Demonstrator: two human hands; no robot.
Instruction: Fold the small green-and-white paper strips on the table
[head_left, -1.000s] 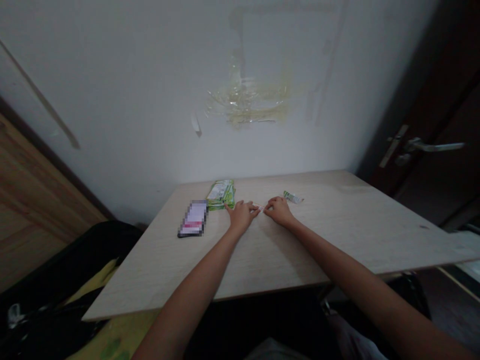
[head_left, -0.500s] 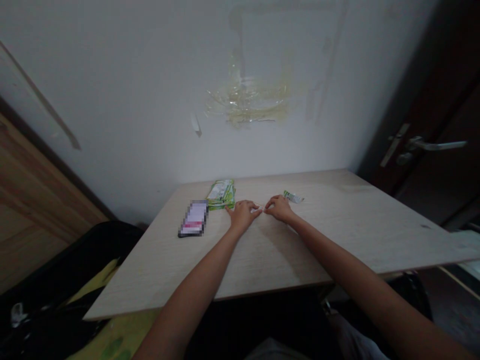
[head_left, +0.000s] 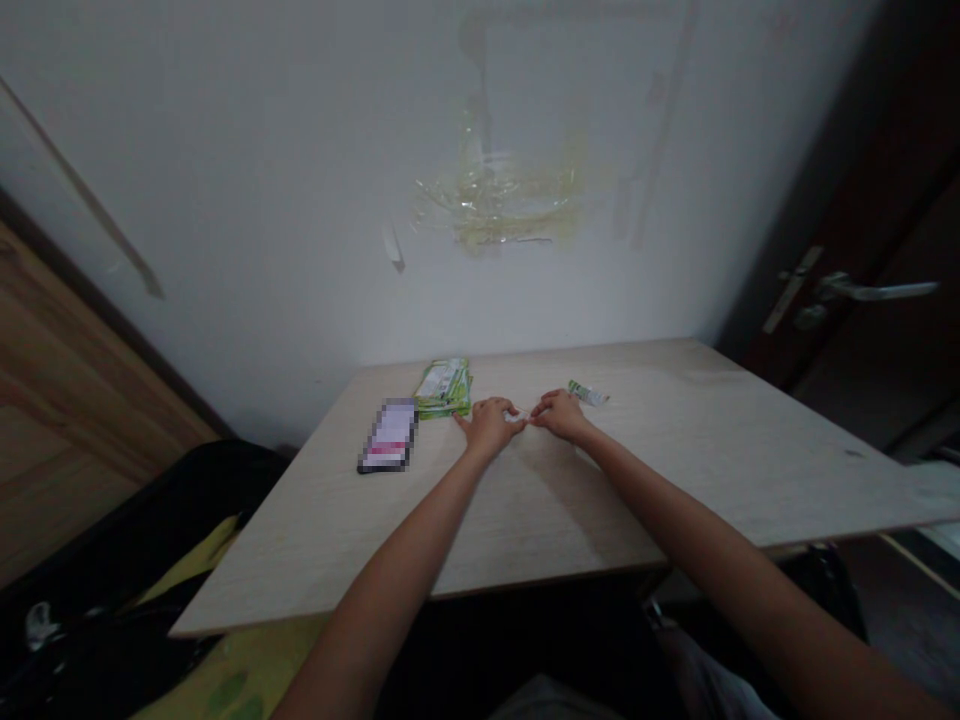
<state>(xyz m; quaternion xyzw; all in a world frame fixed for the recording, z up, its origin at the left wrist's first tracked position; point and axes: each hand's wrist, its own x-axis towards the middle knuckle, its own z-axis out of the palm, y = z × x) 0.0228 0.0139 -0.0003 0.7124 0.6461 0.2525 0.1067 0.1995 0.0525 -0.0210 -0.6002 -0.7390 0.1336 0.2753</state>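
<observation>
On the table (head_left: 510,520), my left hand (head_left: 491,424) and my right hand (head_left: 559,414) face each other with their fingertips almost touching. Both have thumb and fingers pinched together around a small, thin, pale thing, too small to make out. Just behind my right hand lies a green and white packet (head_left: 589,393). A stack of green and white packets (head_left: 444,388) sits beyond my left hand, close to its thumb.
A phone (head_left: 388,437) with a pixelated screen lies left of my left hand. The wall (head_left: 300,200) with old clear tape (head_left: 510,205) rises behind the table. At the right is a dark door with a metal handle (head_left: 877,290).
The fingertips of my two hands are slightly closer together. Packets and phone lie as before; the whole view has shifted a little.
</observation>
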